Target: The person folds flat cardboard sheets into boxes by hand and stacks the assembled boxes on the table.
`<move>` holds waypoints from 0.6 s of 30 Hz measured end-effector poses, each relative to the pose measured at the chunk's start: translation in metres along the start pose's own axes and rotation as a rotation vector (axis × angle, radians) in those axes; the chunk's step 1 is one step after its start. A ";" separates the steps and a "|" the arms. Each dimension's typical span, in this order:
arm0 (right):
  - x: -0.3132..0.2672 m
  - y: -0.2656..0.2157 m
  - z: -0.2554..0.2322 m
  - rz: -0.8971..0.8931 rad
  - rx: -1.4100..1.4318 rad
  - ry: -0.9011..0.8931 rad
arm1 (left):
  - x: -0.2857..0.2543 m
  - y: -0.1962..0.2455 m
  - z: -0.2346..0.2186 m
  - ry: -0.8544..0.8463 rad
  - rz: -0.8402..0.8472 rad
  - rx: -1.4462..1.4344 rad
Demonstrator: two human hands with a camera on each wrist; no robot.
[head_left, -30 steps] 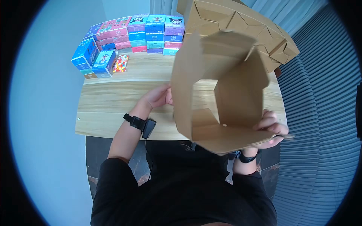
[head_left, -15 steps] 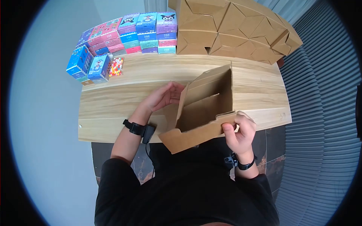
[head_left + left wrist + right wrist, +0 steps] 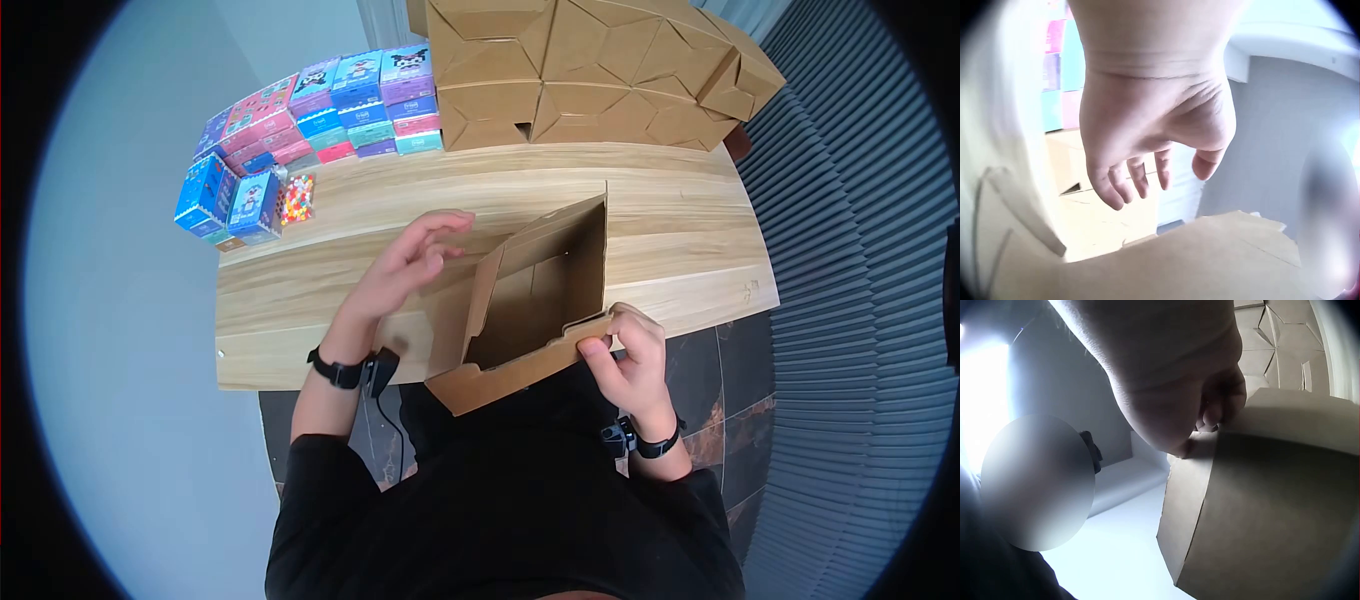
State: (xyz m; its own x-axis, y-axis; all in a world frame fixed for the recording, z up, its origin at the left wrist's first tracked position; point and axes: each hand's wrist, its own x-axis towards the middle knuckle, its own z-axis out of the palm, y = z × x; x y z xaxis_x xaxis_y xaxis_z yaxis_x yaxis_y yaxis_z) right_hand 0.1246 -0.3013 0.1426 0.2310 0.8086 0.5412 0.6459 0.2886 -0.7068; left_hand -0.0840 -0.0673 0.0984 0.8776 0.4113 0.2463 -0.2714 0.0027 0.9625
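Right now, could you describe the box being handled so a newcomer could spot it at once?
On the wooden table, look at the near edge. The open cardboard box stands there, its near flap pinched by the right hand; the stacked cardboard boxes behind are folded shut.

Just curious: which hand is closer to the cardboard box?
Right. The right hand grips the cardboard box at its near edge; the left hand hovers open just beside its left wall.

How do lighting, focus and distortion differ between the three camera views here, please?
Head view: fisheye bends the wooden table inside a dark round vignette; evenly lit, sharp. Left wrist view: soft and washed out, the left hand fairly clear, the cardboard box blurred. Right wrist view: backlit, the right hand nearly a silhouette, glare at left, a blurred round patch.
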 end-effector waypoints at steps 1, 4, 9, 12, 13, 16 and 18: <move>-0.001 0.001 -0.002 -0.013 0.023 -0.008 | 0.002 0.017 0.012 -0.008 0.090 0.210; -0.006 0.004 -0.006 -0.037 0.052 -0.031 | 0.009 0.056 0.040 -0.142 0.210 0.493; -0.009 0.005 -0.011 -0.055 0.061 -0.060 | 0.024 0.052 0.066 -0.124 0.142 0.479; -0.014 0.010 -0.015 -0.078 0.058 -0.085 | 0.029 0.046 0.069 -0.075 0.079 0.482; -0.015 0.011 -0.016 -0.070 0.052 -0.091 | 0.032 0.046 0.069 -0.076 0.060 0.517; -0.014 0.011 -0.020 -0.056 0.055 -0.082 | 0.030 0.050 0.067 -0.061 -0.002 0.504; -0.015 0.012 -0.020 -0.047 0.063 -0.067 | 0.027 0.049 0.067 -0.017 0.030 0.577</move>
State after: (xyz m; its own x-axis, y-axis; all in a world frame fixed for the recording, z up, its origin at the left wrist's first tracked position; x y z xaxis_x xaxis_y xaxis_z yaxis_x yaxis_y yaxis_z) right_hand 0.1436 -0.3205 0.1354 0.1506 0.8253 0.5442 0.6071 0.3572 -0.7098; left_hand -0.0470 -0.1174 0.1600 0.8805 0.3888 0.2713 -0.0408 -0.5078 0.8605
